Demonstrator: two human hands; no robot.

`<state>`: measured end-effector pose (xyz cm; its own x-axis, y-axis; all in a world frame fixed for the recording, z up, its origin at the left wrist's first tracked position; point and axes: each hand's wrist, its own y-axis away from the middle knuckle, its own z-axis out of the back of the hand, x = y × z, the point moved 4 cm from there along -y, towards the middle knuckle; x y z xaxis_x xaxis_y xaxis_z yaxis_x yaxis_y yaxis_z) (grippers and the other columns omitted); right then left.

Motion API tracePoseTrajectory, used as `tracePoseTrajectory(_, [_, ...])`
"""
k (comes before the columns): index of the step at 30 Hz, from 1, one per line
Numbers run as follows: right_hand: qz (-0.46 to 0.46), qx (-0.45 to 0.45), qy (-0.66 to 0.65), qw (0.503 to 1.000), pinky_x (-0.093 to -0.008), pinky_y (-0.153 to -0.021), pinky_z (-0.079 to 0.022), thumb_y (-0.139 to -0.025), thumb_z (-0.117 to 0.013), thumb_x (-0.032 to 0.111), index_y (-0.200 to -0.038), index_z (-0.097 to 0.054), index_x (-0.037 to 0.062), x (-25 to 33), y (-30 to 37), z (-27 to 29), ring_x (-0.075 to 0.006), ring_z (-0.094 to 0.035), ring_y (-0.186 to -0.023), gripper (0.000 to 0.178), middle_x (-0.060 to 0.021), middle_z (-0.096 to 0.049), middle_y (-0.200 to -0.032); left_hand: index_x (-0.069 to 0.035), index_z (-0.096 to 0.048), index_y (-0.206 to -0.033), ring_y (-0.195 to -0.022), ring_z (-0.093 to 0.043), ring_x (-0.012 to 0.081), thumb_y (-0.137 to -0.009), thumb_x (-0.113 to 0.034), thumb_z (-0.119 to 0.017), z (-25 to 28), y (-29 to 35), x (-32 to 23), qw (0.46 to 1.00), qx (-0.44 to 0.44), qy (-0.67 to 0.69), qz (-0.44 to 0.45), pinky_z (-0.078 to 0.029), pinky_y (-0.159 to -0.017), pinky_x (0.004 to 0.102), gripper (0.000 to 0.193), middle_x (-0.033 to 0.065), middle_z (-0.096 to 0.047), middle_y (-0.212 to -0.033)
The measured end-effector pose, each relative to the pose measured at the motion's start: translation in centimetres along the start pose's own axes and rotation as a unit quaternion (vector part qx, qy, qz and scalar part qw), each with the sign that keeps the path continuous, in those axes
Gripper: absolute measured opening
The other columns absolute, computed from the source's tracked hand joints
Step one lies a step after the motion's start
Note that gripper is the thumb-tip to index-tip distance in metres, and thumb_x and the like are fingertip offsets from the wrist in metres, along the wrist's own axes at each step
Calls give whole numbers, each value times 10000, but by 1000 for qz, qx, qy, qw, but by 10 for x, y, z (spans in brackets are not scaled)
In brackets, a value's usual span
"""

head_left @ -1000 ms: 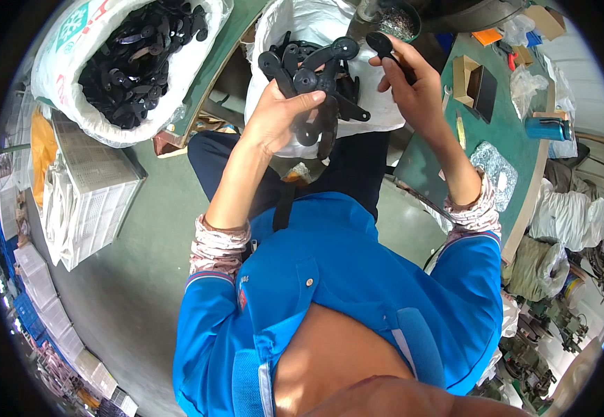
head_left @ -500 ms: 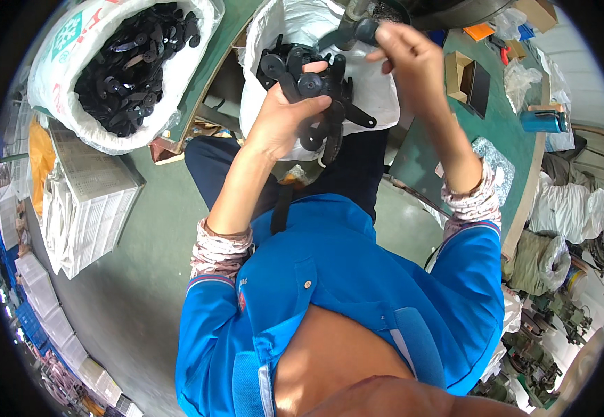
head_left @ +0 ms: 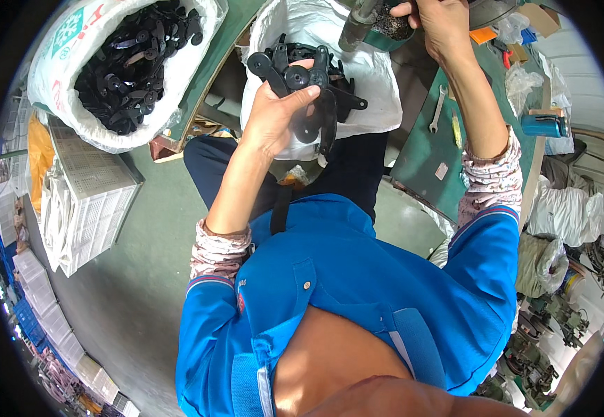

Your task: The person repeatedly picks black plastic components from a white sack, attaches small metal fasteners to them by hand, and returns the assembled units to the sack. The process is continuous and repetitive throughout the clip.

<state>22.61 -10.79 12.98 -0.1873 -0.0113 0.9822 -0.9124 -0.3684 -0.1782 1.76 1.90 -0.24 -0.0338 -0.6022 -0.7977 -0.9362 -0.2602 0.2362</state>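
Observation:
My left hand (head_left: 274,115) is closed around several black flat parts (head_left: 326,115) with round ends and small holes, its thumb pressing on top. The bunch hangs over a white sack (head_left: 382,90), where more dark parts (head_left: 298,52) lie. My right hand (head_left: 444,24) is raised at the top edge, to the right of a small green container (head_left: 385,42) of dark grains. Its fingers are curled and partly cut off by the picture's edge; what they hold cannot be made out. A metal post (head_left: 356,31) stands left of that container.
A second white sack (head_left: 52,76) full of black parts stands at the upper left. On the green bench (head_left: 420,153) at the right lie a wrench (head_left: 439,108) and a yellow-handled knife (head_left: 456,131). A white plastic crate (head_left: 97,222) stands on the floor at the left.
My right hand has moved up and right, away from the post; the black part near its fingers is no longer seen there. The wrench and knife came into view. My left hand shifted slightly.

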Motion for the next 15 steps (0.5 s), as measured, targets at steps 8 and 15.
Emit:
tracePoseTrajectory(8, [-87, 53, 93, 990, -255, -374, -371, -955, -575, 210, -873, -647, -26, -18, -8, -12, -111, -477, -371, 259, -73, -609, -582, -14, -585, -1229, -758, -578, 117, -824, 33, -702, -2, -8, -1, 999, -10, -7, -38, -468, -633, 269, 425, 30, -649, -895])
tracePoseTrajectory(15, [-104, 182, 61, 976, -243, -612, -499, -961, -549, 440, -1261, -547, 10, -61, 62, -4, -152, -679, -768, 525, -83, -673, -900, 17, -542, -1274, -671, -557, 115, -814, 43, -709, 4, -9, -6, 998, -30, -16, -59, -457, -617, 252, 490, 28, -630, -857])
